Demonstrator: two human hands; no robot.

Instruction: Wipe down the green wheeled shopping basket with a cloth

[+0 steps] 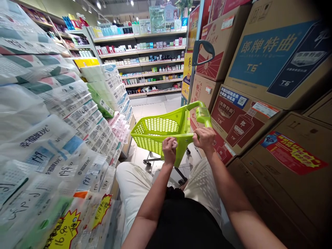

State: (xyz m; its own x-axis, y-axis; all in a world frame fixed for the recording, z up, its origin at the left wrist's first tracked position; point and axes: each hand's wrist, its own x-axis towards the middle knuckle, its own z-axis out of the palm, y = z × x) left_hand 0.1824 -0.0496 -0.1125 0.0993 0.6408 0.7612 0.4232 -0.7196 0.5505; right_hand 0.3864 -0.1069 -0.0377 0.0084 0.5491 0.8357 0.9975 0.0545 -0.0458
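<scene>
A lime-green shopping cart (155, 140) with a perforated basket stands just ahead of my knees, turned so its front points left. My right hand (204, 138) is wrapped round the cart's green handle (207, 121) at the near right corner. Beside the basket's near side is my left hand (169, 149), closed in a fist. A small crumpled pale pink thing (174, 143), like a tissue, pokes out of that fist. Whether the left hand also touches the cart, I cannot tell. The part of the basket that shows has nothing in it.
Wrapped paper packs (80, 117) are stacked along the left. Cardboard boxes (272, 52) rise on the right, with a grey-handled pull bar (203, 52) against them. Ahead, shelves (145, 64) hold small boxes and bottles. Light floor tiles (151, 109) run between.
</scene>
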